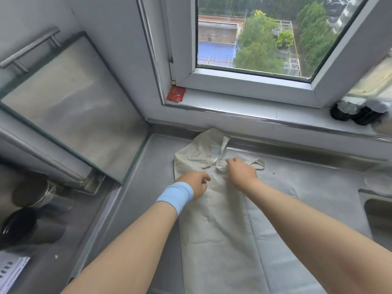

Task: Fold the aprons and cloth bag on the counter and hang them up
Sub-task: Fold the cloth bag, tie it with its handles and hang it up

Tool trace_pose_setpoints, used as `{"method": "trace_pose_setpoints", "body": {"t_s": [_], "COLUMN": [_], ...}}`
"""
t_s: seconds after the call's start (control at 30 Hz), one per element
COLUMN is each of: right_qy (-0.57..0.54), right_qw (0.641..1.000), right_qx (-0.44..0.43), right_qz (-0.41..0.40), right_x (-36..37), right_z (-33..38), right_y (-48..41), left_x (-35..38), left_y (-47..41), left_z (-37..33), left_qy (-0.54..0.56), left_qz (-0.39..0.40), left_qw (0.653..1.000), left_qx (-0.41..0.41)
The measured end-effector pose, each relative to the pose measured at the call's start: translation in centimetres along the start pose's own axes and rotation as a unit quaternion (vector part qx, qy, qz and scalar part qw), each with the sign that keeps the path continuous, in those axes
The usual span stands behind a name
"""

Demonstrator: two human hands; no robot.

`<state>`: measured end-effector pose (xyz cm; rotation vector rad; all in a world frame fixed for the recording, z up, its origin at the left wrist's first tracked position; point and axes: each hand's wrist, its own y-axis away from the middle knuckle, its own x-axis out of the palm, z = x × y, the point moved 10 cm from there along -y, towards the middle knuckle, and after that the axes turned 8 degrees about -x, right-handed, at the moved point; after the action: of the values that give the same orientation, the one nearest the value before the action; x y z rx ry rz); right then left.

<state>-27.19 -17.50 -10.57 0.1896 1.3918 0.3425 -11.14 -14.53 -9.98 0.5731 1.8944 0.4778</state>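
Note:
A cream cloth bag [214,225] lies flat on the grey steel counter [322,187], its mouth and two strap handles [222,149] towards the window wall. A pale grey apron [273,211] lies spread under it, showing on its right side. My left hand [196,183], with a light blue wristband, rests on the bag's upper part with curled fingers that seem to pinch the fabric. My right hand [240,170] is just right of it, fingers curled round the base of a strap at the bag's mouth.
A window sill [254,114] runs behind the counter, with a red packet [176,94] at its left end and dark jars [356,113] at its right. A glass-fronted cabinet door [74,107] stands on the left. A sink's edge [375,206] is at the right.

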Motion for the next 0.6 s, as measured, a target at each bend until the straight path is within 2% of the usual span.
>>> {"method": "trace_pose_setpoints", "body": {"t_s": [0.13,0.17,0.23,0.33,0.43,0.5,0.57,0.6], "right_qy": [0.076,0.048,-0.097,-0.342,-0.466,-0.542,-0.600,-0.619], "right_qw": [0.997,0.999,0.994,0.932,0.859,0.808,0.766,0.749], "right_qx": [0.009,0.008,0.000,-0.062,-0.074,-0.070,-0.060,-0.062], "right_qz": [0.015,-0.002,-0.049,-0.101,-0.197,-0.220,-0.224,-0.229], "right_x": [0.2,-0.6,-3.2,-8.7,-15.1,-17.9,-19.7,-20.5], "right_z": [-0.3,-0.1,0.5,2.9,3.0,3.0,2.9,2.9], "right_y": [-2.2,-2.8,-4.3,-6.3,-7.9,-8.4,-8.3,-8.2], "left_x": [-2.0,-2.6,-4.3,-7.7,-10.4,-10.7,-10.4,-10.8], "left_y": [-2.2,-2.6,-3.5,-4.1,-4.9,-5.2,-4.8,-4.6], "left_z": [-1.5,-2.0,-2.8,-4.4,-5.0,-6.0,-6.2,-5.7], "left_qy": [0.026,0.034,0.064,0.201,0.374,0.349,0.241,0.184], "left_qz": [-0.025,-0.039,-0.078,-0.128,-0.096,-0.025,0.049,0.057], "left_qw": [0.999,0.998,0.994,0.969,0.922,0.937,0.969,0.981], "left_qx": [0.024,0.031,0.046,0.066,0.033,0.023,-0.002,-0.017]}}
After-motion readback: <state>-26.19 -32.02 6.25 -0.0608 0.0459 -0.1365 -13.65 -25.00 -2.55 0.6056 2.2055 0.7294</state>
